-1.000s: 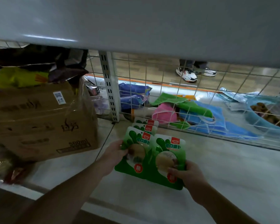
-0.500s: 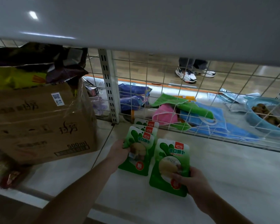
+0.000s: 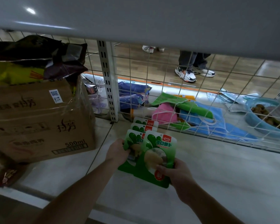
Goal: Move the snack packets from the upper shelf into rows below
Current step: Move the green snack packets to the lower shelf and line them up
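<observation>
on the pale lower shelf (image 3: 217, 175), just right of the cardboard box (image 3: 39, 120), four green snack packets overlap one behind another in a row that runs along the box's right side. the right hand (image 3: 176, 172) grips the front packet (image 3: 158, 152) at its lower right corner, thumb curled over the red circle on its face; this packet sits farthest right of the box and covers part of the next. the left hand (image 3: 118, 151), between the box and the packets, holds the second packet (image 3: 133, 143) by its left edge, fingers closed round it. the two rear packets (image 3: 144, 122) touch each other right of the box's back corner, close to the wire grid (image 3: 200, 94). dark and yellow bags (image 3: 31, 62) lie on top of the box. behind the box, through the grid, coloured cloths (image 3: 192, 113) and a person's sneakers (image 3: 186, 75) show.
</observation>
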